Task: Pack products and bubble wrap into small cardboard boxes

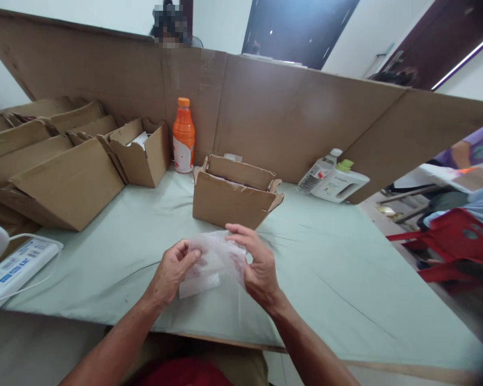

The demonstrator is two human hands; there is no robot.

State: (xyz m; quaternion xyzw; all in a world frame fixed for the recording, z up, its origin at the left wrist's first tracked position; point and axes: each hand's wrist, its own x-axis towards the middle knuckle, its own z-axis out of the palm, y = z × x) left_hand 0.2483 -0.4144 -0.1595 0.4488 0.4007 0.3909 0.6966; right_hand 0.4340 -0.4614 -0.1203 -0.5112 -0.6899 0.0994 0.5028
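A thin, translucent plastic bag [217, 250] is stretched between my two hands above the front of the table. My left hand [172, 271] pinches its left side between thumb and fingers. On the opposite side, my right hand [261, 265] grips the bag's right edge, thumb toward me and fingers behind. Whether anything lies inside the bag I cannot tell. Just under it, a small clear plastic packet [199, 286] shows near the tabletop. Beyond my hands stands an open cardboard box [229, 201], its contents mostly hidden by its front wall.
Several open cardboard boxes [70, 182] crowd the left side. An orange bottle [183, 136], a clear bottle [320, 172] and a white jug [340, 182] stand against a cardboard partition [265, 107]. A white device with a cable [22, 271] sits front left. Right of the green-covered table [326, 305] is a red chair [459, 241].
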